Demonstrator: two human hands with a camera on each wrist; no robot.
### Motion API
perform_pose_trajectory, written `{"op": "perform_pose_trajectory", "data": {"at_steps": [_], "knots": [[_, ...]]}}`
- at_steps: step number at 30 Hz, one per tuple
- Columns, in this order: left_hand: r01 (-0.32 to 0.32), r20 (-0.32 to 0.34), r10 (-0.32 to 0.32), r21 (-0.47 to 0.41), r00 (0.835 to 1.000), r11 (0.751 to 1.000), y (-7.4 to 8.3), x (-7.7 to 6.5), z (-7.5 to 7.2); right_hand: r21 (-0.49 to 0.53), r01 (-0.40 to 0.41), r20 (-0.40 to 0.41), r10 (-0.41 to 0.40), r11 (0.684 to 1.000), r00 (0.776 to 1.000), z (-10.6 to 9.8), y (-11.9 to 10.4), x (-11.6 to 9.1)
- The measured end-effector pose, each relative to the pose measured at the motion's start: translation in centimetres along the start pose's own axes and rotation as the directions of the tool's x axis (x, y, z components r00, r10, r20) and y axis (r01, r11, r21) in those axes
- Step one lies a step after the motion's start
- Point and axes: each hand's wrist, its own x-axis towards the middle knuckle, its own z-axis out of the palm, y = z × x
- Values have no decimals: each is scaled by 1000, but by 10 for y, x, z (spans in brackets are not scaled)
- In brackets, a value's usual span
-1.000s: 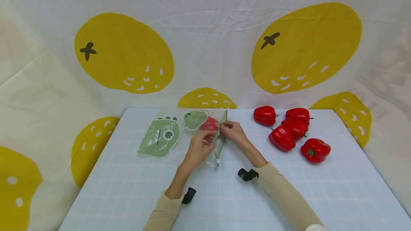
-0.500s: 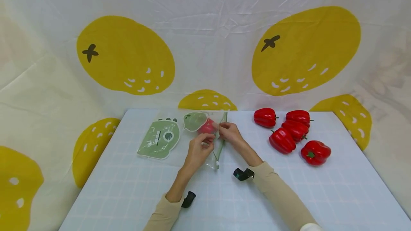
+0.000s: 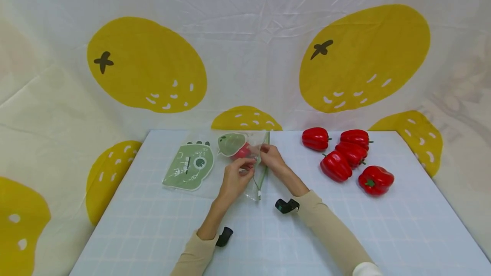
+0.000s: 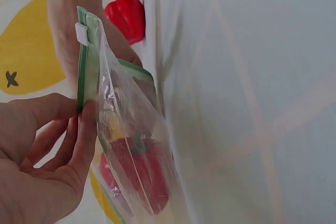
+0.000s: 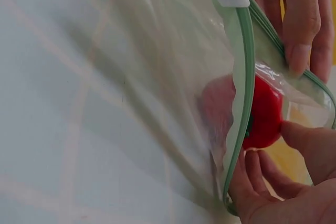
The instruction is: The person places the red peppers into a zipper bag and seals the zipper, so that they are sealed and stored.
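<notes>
A clear zip bag [image 3: 216, 173] with a green dinosaur print [image 3: 189, 167] lies on the table, its green-edged mouth facing right. Inside it is a red bell pepper [image 4: 142, 171], stem toward the mouth. My left hand [image 3: 235, 178] pinches the near rim of the mouth between thumb and fingers, below the white slider [image 4: 82, 34]. My right hand [image 3: 274, 159] reaches into the mouth. Seen from the right wrist, its thumb [image 5: 302, 135] and fingers are spread apart, the thumb tip right at the pepper's edge. Bag film partly veils the fingers from above.
Several red bell peppers [image 3: 336, 166] lie on the right of the table, beyond my right arm. One sits apart, a pepper [image 3: 376, 180] nearer me. A fabric backdrop [image 3: 249, 54] with yellow fruit prints stands behind the table's far edge.
The pepper in the bag has slid left, deeper inside. My right hand has moved slightly left toward the mouth. The left hand keeps its pinch on the rim, almost unmoved.
</notes>
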Motion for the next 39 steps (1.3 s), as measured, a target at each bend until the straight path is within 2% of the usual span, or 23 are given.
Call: {"op": "perform_pose_trajectory", "data": {"at_steps": [4,8,14,17,26,39], "knots": [[-11,-9,11,16,1000,1000,0,2,1,-11,8,57,-7,1000,998,-6,-1,-2],[-30,-25,31,12,999,999,0,3,2,-43,-16,98,20,999,995,-13,-2,-6],[-28,-36,28,12,999,1000,1,4,3,-1,7,133,-7,1000,991,-24,1,-11],[-4,-39,5,14,999,1000,2,4,3,-8,32,134,-30,999,991,-29,2,-14],[56,-36,-55,18,998,998,4,4,3,-154,97,117,-80,983,990,-47,1,-26],[96,-26,-96,-4,995,995,6,4,3,-238,103,30,-99,966,995,-69,-5,-43]]}}
